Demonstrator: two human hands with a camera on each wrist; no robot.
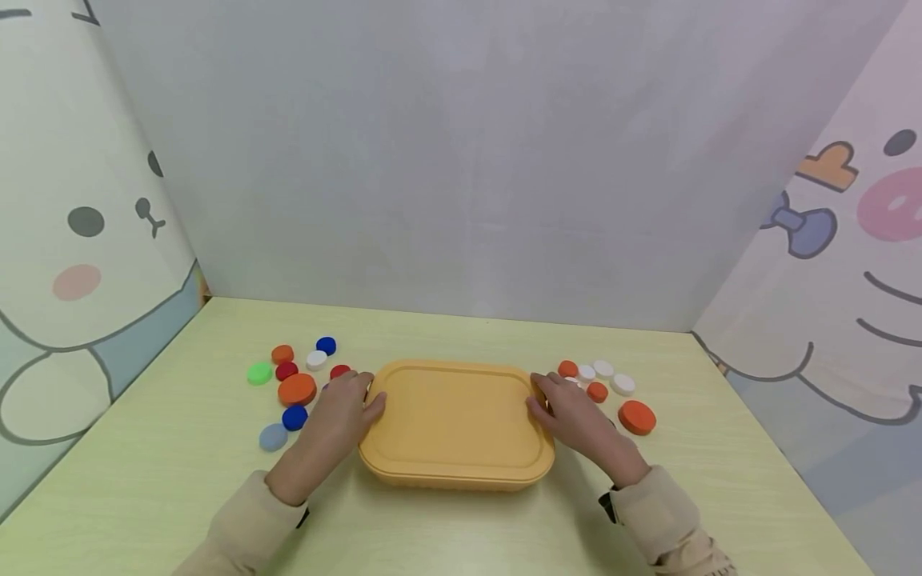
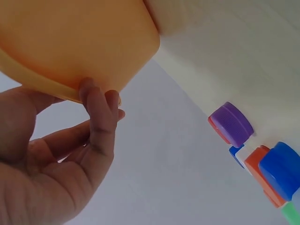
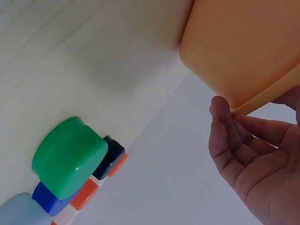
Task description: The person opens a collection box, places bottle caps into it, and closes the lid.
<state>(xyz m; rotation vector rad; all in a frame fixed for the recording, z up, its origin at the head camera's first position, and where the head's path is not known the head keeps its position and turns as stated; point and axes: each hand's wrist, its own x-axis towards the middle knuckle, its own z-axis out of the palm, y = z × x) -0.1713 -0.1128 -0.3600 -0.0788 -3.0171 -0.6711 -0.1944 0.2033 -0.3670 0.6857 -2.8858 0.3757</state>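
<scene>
A yellow-orange plastic box (image 1: 457, 424) with a flat lid on top sits in front of me, between both hands. My left hand (image 1: 342, 416) grips its left edge, the thumb lying over the lid. In the left wrist view, fingertips (image 2: 89, 91) curl up under the rim. On the opposite side my right hand (image 1: 576, 416) pinches the right edge, thumb above. The right wrist view has that hand's fingers (image 3: 220, 112) bent beneath the rim at a corner. What lies inside the box is hidden by the lid.
Several bottle caps lie to the left, among them a large orange cap (image 1: 297, 390) and a bright green cap (image 1: 260, 373). More lie right, including a red-orange cap (image 1: 637, 418) and a green cap (image 3: 70, 157). A grey backdrop (image 1: 461, 160) closes off the table's (image 1: 461, 536) far edge.
</scene>
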